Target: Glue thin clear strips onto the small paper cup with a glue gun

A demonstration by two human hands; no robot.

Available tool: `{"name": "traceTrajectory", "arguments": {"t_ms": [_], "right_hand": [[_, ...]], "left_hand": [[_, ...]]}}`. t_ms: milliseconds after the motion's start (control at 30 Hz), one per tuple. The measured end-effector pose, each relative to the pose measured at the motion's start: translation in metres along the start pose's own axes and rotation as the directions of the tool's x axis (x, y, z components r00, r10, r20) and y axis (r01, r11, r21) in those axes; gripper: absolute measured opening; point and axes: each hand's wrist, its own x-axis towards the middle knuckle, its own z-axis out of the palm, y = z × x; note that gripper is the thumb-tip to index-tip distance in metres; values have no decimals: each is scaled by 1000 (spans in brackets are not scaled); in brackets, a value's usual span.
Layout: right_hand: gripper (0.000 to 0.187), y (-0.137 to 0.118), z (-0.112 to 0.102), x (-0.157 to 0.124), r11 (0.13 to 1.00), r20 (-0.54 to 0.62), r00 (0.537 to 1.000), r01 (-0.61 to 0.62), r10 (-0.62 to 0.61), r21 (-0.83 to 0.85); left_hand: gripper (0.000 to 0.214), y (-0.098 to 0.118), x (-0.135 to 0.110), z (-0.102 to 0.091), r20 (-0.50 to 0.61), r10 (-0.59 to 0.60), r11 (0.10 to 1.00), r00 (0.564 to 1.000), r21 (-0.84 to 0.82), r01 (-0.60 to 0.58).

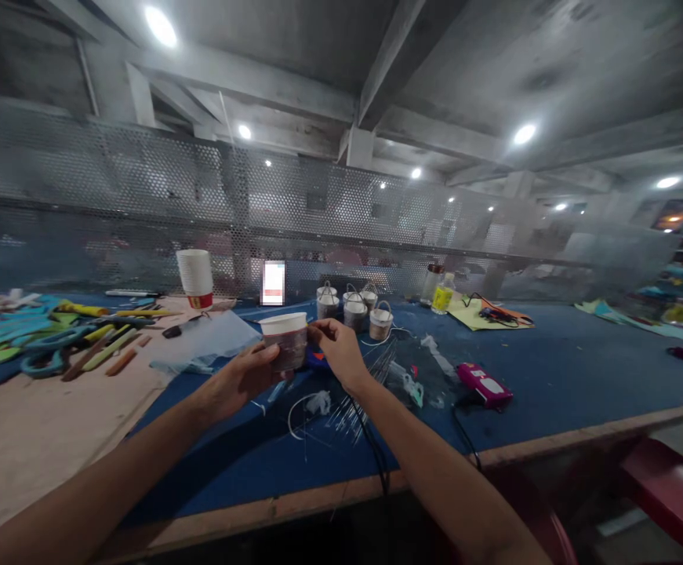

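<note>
A paper cup (pixel 285 339) with a white rim and a dark printed band is held above the blue table (pixel 553 377). My left hand (pixel 247 377) wraps round its left side. My right hand (pixel 338 349) pinches at the cup's right edge, fingers closed; whether it holds anything small there I cannot make out. Below the hands lie thin wires (pixel 353 408) and a white loop of cord (pixel 309 408).
Several small cup buckets with wire handles (pixel 356 308) stand behind the cup. A stack of paper cups (pixel 196 278) is at the back left, coloured scraps and sticks (pixel 64 337) further left. A pink device (pixel 484 384) with a black cable, two bottles (pixel 438 292), a mesh screen behind.
</note>
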Motion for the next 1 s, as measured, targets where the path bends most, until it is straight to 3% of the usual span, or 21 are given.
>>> {"name": "traceTrajectory", "arguments": {"t_ms": [267, 500, 767, 867, 1000], "right_hand": [[21, 4, -2, 0, 992, -73, 997, 28, -37, -122], [22, 7, 2, -3, 985, -29, 999, 34, -39, -167], [23, -5, 4, -13, 960, -4, 988, 149, -154, -236], [16, -5, 8, -19, 872, 59, 950, 304, -306, -384], [16, -3, 10, -25, 666, 202, 889, 444, -412, -599]], "left_hand": [[41, 2, 3, 8, -79, 36, 999, 996, 13, -35], [54, -9, 6, 3, -182, 67, 996, 981, 76, -54], [41, -3, 6, 2, -234, 80, 996, 969, 43, -72], [38, -4, 7, 3, -235, 80, 997, 969, 16, -79], [31, -3, 6, 8, -231, 72, 997, 970, -19, -78]]}}
